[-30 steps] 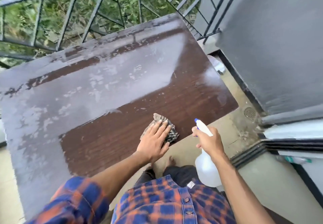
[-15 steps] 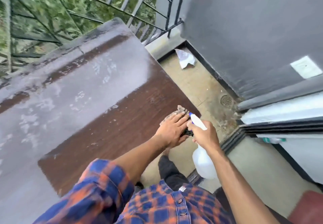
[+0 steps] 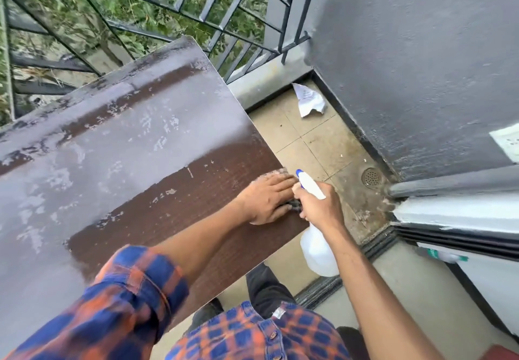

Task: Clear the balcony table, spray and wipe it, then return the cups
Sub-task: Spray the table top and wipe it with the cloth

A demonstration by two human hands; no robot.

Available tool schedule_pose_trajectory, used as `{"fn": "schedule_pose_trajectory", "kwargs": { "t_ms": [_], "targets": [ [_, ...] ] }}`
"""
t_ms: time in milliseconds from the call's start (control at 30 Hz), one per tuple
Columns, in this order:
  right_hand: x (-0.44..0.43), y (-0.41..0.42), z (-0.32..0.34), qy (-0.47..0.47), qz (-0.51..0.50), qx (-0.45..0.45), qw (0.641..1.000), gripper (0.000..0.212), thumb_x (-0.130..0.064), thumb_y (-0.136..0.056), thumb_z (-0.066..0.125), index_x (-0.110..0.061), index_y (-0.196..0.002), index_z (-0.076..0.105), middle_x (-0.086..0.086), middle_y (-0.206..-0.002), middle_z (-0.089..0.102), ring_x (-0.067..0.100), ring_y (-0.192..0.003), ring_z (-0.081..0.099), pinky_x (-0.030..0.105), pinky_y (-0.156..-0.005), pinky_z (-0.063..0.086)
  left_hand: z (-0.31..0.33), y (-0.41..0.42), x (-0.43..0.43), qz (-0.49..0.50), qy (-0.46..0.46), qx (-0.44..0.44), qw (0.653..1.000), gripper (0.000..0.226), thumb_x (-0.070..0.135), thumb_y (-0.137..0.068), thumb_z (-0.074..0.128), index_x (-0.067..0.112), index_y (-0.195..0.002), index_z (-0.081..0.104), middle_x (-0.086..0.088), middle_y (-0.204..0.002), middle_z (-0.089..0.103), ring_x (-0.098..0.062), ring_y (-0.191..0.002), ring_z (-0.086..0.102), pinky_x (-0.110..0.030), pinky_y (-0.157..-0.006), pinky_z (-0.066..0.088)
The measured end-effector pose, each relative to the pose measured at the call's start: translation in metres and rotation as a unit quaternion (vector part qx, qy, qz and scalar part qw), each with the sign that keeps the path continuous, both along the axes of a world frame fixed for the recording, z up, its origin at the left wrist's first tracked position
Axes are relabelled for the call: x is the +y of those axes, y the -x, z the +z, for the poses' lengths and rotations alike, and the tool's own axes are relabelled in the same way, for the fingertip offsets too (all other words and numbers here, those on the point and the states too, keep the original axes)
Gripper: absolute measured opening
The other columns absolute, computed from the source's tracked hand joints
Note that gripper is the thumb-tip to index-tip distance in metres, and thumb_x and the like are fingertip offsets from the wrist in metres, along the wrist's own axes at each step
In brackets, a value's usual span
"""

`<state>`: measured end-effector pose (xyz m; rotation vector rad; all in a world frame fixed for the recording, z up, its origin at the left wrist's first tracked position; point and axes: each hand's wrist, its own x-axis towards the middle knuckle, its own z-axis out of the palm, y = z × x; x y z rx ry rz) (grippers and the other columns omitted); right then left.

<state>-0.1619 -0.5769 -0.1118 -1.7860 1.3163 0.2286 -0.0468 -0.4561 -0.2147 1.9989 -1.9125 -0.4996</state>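
Balcony corner: dark brown wood-grain table top (image 3: pixel 134 191), far part under a pale grey film, near right part bare. Left hand (image 3: pixel 266 199), fingers straight and close together, pressed flat on checked grey cloth (image 3: pixel 294 206) (mostly hidden) at table's right edge. Right hand (image 3: pixel 317 205), just off that edge, curled round neck of white plastic spray bottle with blue nozzle (image 3: pixel 317 250). Grey metal railing (image 3: pixel 224 9) beyond table. Crumpled white paper (image 3: pixel 309 100) and round floor drain (image 3: pixel 371 176) on tiles right of table.
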Motion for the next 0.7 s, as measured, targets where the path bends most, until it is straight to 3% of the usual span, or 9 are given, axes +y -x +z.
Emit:
{"fn": "schedule_pose_trajectory", "kwargs": {
  "t_ms": [133, 233, 333, 433, 533, 600, 700],
  "targets": [
    [0.003, -0.027, 0.005, 0.011, 0.062, -0.019, 0.998, 0.017, -0.04, -0.086, 0.064, -0.025, -0.08, 0.069, 0.007, -0.066, 0.066, 0.043, -0.072, 0.073, 0.045, -0.076, 0.062, 0.011, -0.07, 0.005, 0.1, -0.024, -0.022, 0.994, 0.061, 0.049, -0.102, 0.039, 0.009, -0.146, 0.05, -0.016, -0.153, 0.046, -0.03, -0.146, 0.037, -0.037, -0.124, 0.015],
    [0.006, -0.047, 0.005, 0.004, 0.094, -0.039, 0.995, 0.018, -0.041, -0.087, 0.063, -0.038, -0.069, 0.066, 0.003, -0.059, 0.061, 0.04, -0.072, 0.074, 0.042, -0.078, 0.061, 0.009, -0.131, 0.022, 0.209, -0.055, -0.027, 0.976, 0.078, 0.065, -0.1, 0.025, 0.007, -0.149, 0.045, -0.018, -0.157, 0.039, -0.033, -0.148, 0.032, -0.039, -0.123, 0.017],
    [0.006, -0.063, 0.005, -0.002, 0.097, -0.043, 0.994, 0.023, -0.038, -0.088, 0.062, -0.036, -0.065, 0.064, 0.002, -0.058, 0.061, 0.04, -0.072, 0.074, 0.041, -0.078, 0.061, 0.008, -0.166, 0.044, 0.354, -0.11, -0.013, 0.929, 0.083, 0.066, -0.096, 0.024, 0.007, -0.154, 0.035, -0.018, -0.163, 0.027, -0.033, -0.153, 0.018, -0.041, -0.126, 0.01],
    [0.001, -0.067, 0.002, -0.004, 0.076, -0.032, 0.997, 0.028, -0.036, -0.088, 0.063, -0.018, -0.067, 0.06, 0.002, -0.059, 0.057, 0.042, -0.074, 0.075, 0.041, -0.077, 0.059, 0.009, -0.136, 0.045, 0.412, -0.115, -0.055, 0.902, 0.073, 0.053, -0.099, 0.029, 0.004, -0.154, 0.035, -0.02, -0.162, 0.029, -0.036, -0.153, 0.016, -0.047, -0.126, 0.011],
    [-0.002, -0.062, -0.002, 0.001, 0.05, -0.018, 0.999, 0.028, -0.035, -0.085, 0.064, -0.009, -0.076, 0.063, 0.012, -0.066, 0.061, 0.043, -0.076, 0.074, 0.039, -0.077, 0.057, 0.013, -0.053, 0.044, 0.327, -0.076, -0.071, 0.939, 0.067, 0.048, -0.1, 0.035, 0.005, -0.15, 0.041, -0.018, -0.158, 0.037, -0.035, -0.152, 0.022, -0.052, -0.122, 0.021],
    [-0.003, -0.058, -0.005, 0.007, 0.036, -0.016, 0.999, 0.031, -0.04, -0.08, 0.062, -0.01, -0.081, 0.069, 0.013, -0.07, 0.068, 0.044, -0.074, 0.073, 0.042, -0.077, 0.061, 0.012, 0.0, 0.053, 0.183, -0.063, -0.047, 0.98, 0.063, 0.048, -0.1, 0.039, 0.013, -0.153, 0.039, -0.013, -0.16, 0.036, -0.032, -0.152, 0.022, -0.051, -0.123, 0.021],
    [-0.004, -0.052, -0.011, 0.015, 0.027, -0.003, 1.0, 0.032, -0.043, -0.077, 0.062, -0.013, -0.079, 0.072, 0.014, -0.069, 0.071, 0.045, -0.071, 0.072, 0.046, -0.074, 0.063, 0.007, 0.011, 0.06, 0.02, -0.051, -0.038, 0.998, 0.061, 0.051, -0.101, 0.043, 0.02, -0.154, 0.039, -0.005, -0.162, 0.034, -0.028, -0.152, 0.024, -0.046, -0.124, 0.018]
  ]
}}
